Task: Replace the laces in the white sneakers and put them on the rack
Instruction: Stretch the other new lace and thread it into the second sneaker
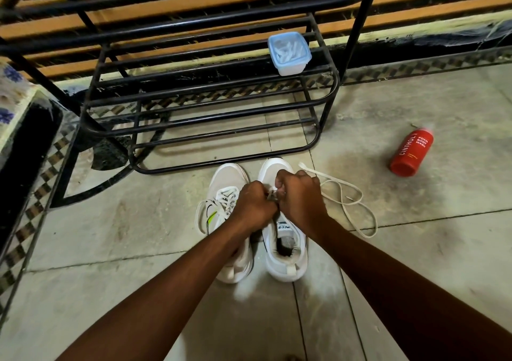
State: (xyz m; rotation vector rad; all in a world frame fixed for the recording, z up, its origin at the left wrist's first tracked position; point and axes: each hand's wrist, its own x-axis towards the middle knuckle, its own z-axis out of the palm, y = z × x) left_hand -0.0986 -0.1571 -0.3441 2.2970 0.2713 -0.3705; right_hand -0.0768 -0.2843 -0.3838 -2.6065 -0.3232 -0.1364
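Lacing the right sneaker (pixel 286 250), by the look of it: left hand (pixel 256 207) and right hand (pixel 300 197) both curled over its eyelets, pinching something small and dark, too blurred to name. Next, probably feeding an end through an eyelet. White shoes, side by side just before the rack (pixel 194 105); left sneaker (pixel 221 194) already laced. Loose lace (pixel 346 200) just right of the sneakers.

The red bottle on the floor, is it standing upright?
No, the red bottle lies on its side on the floor, to the right of the sneakers.
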